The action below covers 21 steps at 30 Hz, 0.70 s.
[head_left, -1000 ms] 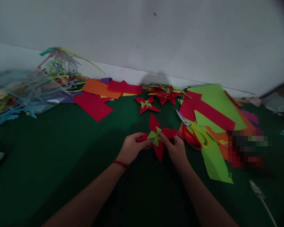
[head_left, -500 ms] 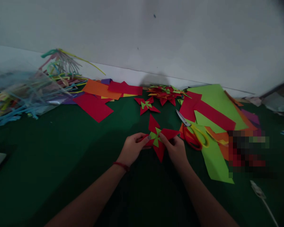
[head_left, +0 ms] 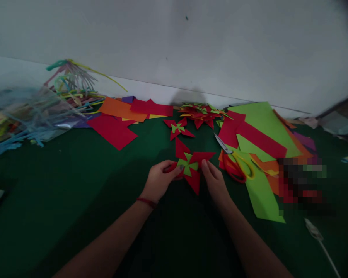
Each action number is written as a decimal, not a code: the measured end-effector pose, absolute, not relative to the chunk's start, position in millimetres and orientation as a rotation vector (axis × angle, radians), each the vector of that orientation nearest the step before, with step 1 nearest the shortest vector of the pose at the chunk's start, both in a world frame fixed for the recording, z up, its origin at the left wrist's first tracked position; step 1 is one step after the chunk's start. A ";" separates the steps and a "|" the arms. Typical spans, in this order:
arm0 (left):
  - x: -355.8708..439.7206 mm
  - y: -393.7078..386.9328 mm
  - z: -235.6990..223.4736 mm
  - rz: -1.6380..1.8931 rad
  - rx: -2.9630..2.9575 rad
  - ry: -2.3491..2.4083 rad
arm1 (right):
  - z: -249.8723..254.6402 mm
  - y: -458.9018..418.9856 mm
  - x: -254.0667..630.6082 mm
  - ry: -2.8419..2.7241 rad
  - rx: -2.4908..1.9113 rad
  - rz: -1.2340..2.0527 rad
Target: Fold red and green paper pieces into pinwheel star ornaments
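A red paper pinwheel with a green cross-shaped piece at its middle is held between my two hands above the green table. My left hand pinches its left point, the thumb resting at the edge of the green piece. On the other side, my right hand grips the right point by its lower edge, between thumb and fingers. A smaller red and green paper pinwheel lies just beyond. Behind it is a pile of similar red and green shapes.
Scissors with red and yellow handles lie right of my hands on green and orange paper. Red sheets lie back left, near a clear bag of pipe cleaners. A white cable is at lower right, beside a pixelated patch.
The held pinwheel has turned slightly and shifted left. My right thumb has moved from the green middle out to the right point. My left hand keeps its pinch.
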State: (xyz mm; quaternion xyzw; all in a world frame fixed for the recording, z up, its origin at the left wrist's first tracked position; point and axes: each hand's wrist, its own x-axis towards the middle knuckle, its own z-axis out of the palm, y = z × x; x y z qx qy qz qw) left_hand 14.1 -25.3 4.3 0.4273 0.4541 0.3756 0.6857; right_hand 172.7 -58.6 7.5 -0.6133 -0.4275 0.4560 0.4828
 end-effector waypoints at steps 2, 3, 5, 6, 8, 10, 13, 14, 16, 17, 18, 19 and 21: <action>13.7 -24.4 6.2 0.904 0.927 1.034 | 10.3 -59.3 173.8 -1.122 -1.497 1.126; 13.5 -23.9 6.9 0.936 0.916 1.037 | 11.3 -59.8 174.0 -1.173 -1.502 1.125; 13.2 -23.1 7.7 0.982 0.904 1.030 | 12.3 -60.9 173.6 -1.256 -1.508 1.119; 13.1 -22.9 7.9 0.989 0.901 1.026 | 12.1 -61.3 173.2 -1.277 -1.505 1.108; 13.0 -22.7 8.4 0.980 0.895 1.022 | 10.7 -61.9 172.3 -1.291 -1.498 1.075; 12.8 -22.6 9.2 0.959 0.882 1.023 | 9.2 -62.1 172.1 -1.295 -1.491 1.058; 12.6 -22.4 10.0 0.911 0.873 1.001 | 8.8 -62.3 173.1 -1.308 -1.480 1.062; 12.4 -22.4 9.9 0.892 0.878 0.991 | 9.2 -62.5 173.4 -1.323 -1.479 1.067; 12.2 -22.8 9.1 0.862 0.906 0.985 | 10.6 -62.9 173.1 -1.351 -1.484 1.064; 12.1 -23.1 8.5 0.859 0.923 0.993 | 11.4 -63.2 172.4 -1.361 -1.489 1.063; 12.1 -23.5 7.8 0.864 0.940 1.006 | 12.1 -63.5 171.4 -1.367 -1.493 1.066; 12.1 -24.0 7.1 0.876 0.956 1.019 | 12.7 -63.8 170.1 -1.364 -1.492 1.080; 12.2 -24.7 6.2 0.917 0.975 1.056 | 13.2 -64.5 167.4 -1.346 -1.471 1.153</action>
